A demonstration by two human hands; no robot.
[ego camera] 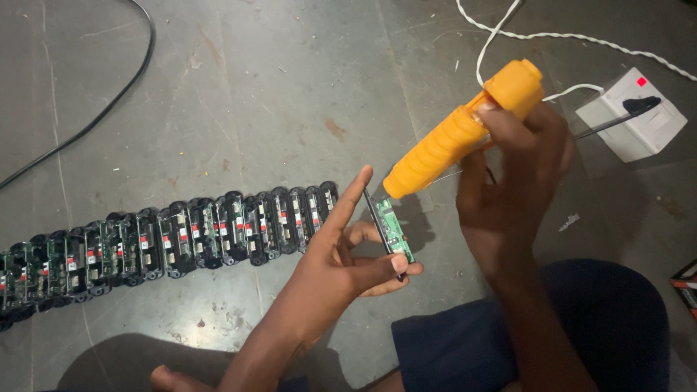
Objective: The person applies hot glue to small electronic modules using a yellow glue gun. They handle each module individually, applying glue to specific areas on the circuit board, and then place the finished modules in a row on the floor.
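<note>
Holding: left hand (341, 254), its grip pinched on a small green circuit board (392, 231), low in the frame's centre.
Right hand (519, 156): grip wrapped round an orange glue gun (465, 131), nozzle touching the board's top.
Floor, left: row of black modules (167, 243).
Upper right: white socket box (632, 116), white cord (552, 35).

A grey concrete floor (276, 94), scuffed and stained, carries everything. A long row of black cased circuit boards (167, 243), set side by side and touching, runs from the left edge towards the middle. A black cable (109, 105) curves across the far left. At the far right lies a white socket box (632, 116) with a black plug in it, and a white twisted cord (581, 36) trails past it.
</note>
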